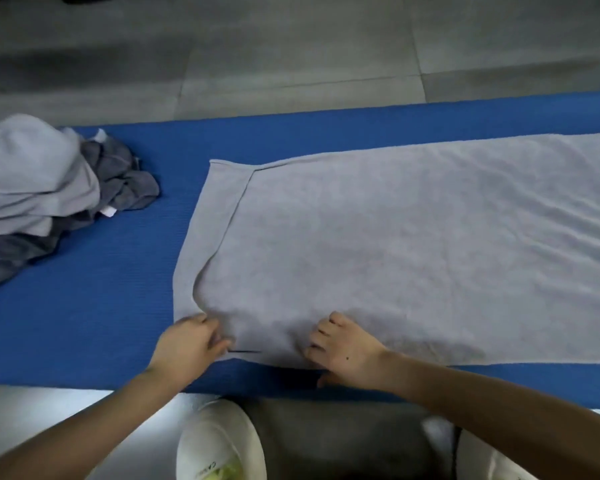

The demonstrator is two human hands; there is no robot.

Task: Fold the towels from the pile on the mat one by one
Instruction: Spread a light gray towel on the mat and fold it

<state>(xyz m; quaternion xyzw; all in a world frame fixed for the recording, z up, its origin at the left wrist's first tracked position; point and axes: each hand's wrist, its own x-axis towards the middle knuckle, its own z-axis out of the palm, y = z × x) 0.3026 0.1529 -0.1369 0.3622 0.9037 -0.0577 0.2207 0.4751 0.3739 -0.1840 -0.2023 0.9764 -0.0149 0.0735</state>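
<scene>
A large light grey towel (395,244) lies spread on the blue mat (101,306), doubled over so that a strip of the lower layer shows along its left side. My left hand (187,344) pinches the towel's near left corner. My right hand (343,348) grips the near edge a little to the right, fingers curled on top and thumb below the hem. A pile of towels (39,195), light grey over dark grey, sits on the mat at the far left.
Grey tiled floor (291,57) lies beyond the mat. My white shoes (219,441) stand just before the mat's near edge, below my hands. The towel runs off the right side of the view.
</scene>
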